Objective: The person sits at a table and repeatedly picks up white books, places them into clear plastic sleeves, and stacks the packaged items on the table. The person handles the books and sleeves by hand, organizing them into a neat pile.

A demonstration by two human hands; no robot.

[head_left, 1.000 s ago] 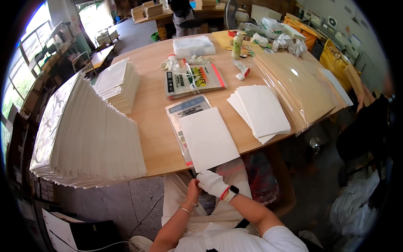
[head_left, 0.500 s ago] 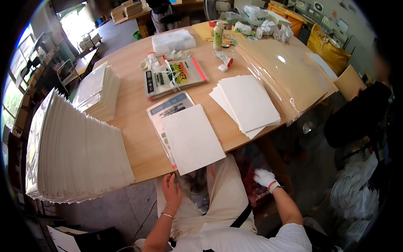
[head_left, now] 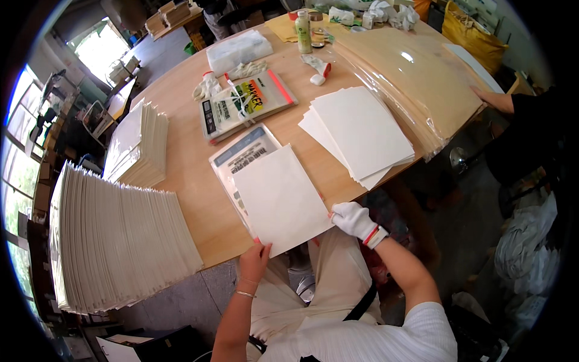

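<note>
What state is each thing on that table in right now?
White sheet: flat, held at its near edge.
Left hand: bare, gripping the sheet.
Right hand: gloved, at the sheet's corner.
Loose sheets: fanned pile.
Bottle: upright, capped.
Tall paper stack: leaning, fanned.

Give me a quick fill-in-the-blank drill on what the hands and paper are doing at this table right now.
1. The right hand wears a ____ glove.
2. The bare left hand pinches the white sheet at its ____ edge.
3. The loose pile of sheets lies to the person's ____ of that sheet.

Missing: white; near; right
</note>
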